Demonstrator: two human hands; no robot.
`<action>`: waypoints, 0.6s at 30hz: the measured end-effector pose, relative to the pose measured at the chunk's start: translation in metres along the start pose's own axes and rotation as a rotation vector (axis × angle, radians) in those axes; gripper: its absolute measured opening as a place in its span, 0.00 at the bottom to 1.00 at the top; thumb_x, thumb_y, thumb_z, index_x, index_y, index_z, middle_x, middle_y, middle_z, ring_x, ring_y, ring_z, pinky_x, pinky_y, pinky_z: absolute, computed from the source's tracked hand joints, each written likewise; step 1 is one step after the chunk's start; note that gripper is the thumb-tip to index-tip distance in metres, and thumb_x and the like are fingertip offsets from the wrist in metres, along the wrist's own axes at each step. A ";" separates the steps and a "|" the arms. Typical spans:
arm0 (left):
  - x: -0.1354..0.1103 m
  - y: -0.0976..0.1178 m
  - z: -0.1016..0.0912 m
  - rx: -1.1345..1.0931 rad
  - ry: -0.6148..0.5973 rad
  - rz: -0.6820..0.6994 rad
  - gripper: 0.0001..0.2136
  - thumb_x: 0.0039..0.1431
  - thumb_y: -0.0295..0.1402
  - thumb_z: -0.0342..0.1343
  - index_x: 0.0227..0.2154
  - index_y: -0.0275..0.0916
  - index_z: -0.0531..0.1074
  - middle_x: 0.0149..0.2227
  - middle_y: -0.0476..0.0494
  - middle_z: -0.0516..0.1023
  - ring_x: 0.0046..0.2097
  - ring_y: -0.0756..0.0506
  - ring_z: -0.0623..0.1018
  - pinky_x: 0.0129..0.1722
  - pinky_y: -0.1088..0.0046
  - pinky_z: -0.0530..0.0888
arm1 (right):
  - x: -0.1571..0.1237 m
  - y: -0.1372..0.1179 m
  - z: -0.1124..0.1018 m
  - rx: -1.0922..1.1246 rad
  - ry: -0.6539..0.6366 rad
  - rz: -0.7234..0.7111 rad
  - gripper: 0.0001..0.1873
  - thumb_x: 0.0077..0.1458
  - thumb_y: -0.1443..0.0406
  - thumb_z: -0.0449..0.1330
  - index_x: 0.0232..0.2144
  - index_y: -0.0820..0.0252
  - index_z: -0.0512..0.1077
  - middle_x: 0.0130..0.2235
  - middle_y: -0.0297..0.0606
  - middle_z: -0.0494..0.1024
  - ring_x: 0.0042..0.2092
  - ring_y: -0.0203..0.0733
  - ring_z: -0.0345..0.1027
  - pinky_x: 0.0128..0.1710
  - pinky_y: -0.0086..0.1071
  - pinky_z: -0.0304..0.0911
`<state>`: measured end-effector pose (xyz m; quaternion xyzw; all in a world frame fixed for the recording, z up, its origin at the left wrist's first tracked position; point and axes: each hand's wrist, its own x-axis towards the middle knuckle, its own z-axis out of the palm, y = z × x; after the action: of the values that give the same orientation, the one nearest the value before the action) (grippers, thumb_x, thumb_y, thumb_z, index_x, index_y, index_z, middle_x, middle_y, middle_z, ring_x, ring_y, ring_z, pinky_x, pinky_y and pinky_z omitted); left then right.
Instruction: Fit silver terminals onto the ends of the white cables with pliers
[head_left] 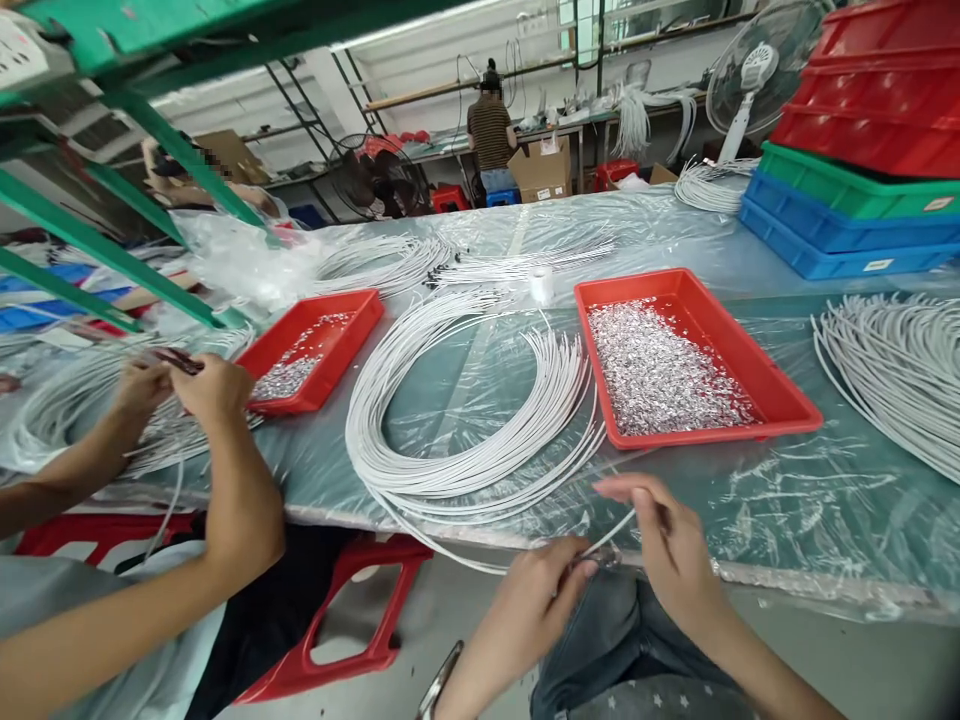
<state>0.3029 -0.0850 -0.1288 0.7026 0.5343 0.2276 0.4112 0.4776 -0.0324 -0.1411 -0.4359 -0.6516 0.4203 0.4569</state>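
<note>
My left hand (529,605) is closed around a white cable (611,532) at the front edge of the table. The cable's short end sticks out to the right, and its rest runs left toward a large coil of white cables (367,440) on the table. My right hand (671,550) has its thumb and fingers at the tip of this end, with the index finger pointing left; whether a small part sits there is hidden. Just beyond my hands stands a red tray (780,405) with many tiny silvery metal pieces (652,375).
At left, a co-worker's hands (214,385) hold a dark tool beside another red tray (367,312). More cable coils (900,370) lie at right. Stacked crates (840,215) stand at the far right. A white roll (541,285) stands behind the coil; a red stool (390,610) is below.
</note>
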 end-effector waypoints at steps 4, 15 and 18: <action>0.030 0.006 0.020 -0.094 0.056 0.062 0.14 0.72 0.36 0.45 0.36 0.39 0.74 0.32 0.46 0.77 0.33 0.46 0.76 0.33 0.73 0.66 | -0.020 0.004 -0.031 -0.011 0.158 0.106 0.20 0.72 0.54 0.43 0.37 0.58 0.67 0.21 0.28 0.59 0.22 0.36 0.55 0.22 0.27 0.55; 0.040 0.005 0.025 -0.191 0.253 0.081 0.14 0.71 0.37 0.48 0.33 0.36 0.74 0.25 0.50 0.70 0.25 0.50 0.68 0.25 0.76 0.61 | -0.011 -0.001 -0.035 0.048 -0.096 0.296 0.17 0.65 0.53 0.54 0.31 0.59 0.68 0.23 0.28 0.60 0.23 0.33 0.52 0.22 0.25 0.51; 0.043 0.011 0.028 -0.187 0.265 0.110 0.13 0.71 0.35 0.48 0.33 0.37 0.74 0.25 0.50 0.70 0.26 0.50 0.68 0.26 0.76 0.61 | -0.009 -0.001 -0.033 0.072 -0.102 0.294 0.15 0.66 0.53 0.53 0.35 0.58 0.67 0.23 0.27 0.57 0.24 0.33 0.51 0.22 0.25 0.50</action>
<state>0.3445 -0.0547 -0.1402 0.6535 0.5209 0.3890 0.3877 0.5107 -0.0365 -0.1352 -0.4879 -0.5878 0.5273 0.3721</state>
